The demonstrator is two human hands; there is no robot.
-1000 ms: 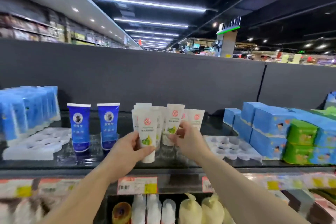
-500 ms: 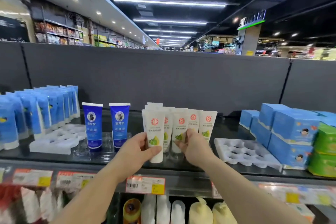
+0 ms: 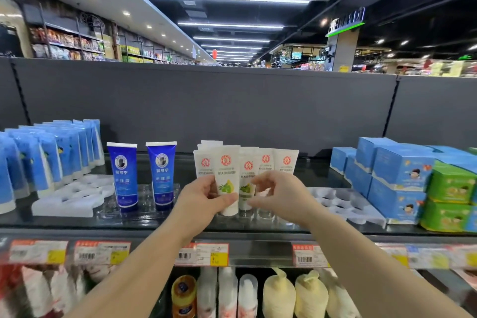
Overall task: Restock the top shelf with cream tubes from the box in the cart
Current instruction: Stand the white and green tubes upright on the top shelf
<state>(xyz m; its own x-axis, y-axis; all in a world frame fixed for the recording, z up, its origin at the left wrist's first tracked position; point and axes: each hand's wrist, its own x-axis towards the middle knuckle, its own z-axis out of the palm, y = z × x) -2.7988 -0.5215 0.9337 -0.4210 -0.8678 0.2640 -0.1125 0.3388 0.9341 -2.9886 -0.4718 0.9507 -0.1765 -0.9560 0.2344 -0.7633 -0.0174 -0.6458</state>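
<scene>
Several white cream tubes [image 3: 286, 161] with red round logos stand in a cluster at the middle of the top shelf [image 3: 154, 222]. My left hand [image 3: 204, 201] grips one more white cream tube [image 3: 227, 170] upright at the cluster's front left. My right hand [image 3: 281, 196] hovers just right of the neighbouring standing tube [image 3: 246, 175]. Its fingers are loosely curled, with the tips at that tube's right edge and nothing held. The box and the cart are out of view.
Two dark blue tubes [image 3: 122, 175] stand left of the cluster, with light blue tubes [image 3: 51, 152] and a white slotted tray [image 3: 72, 199] beyond. Another slotted tray [image 3: 335, 201] and stacked blue and green boxes [image 3: 402, 175] lie to the right. A grey back panel [image 3: 232, 106] bounds the shelf.
My left hand has carried its tube to the right, close beside the front tube. My right hand has let go of the tube it held and drawn back to the right.
</scene>
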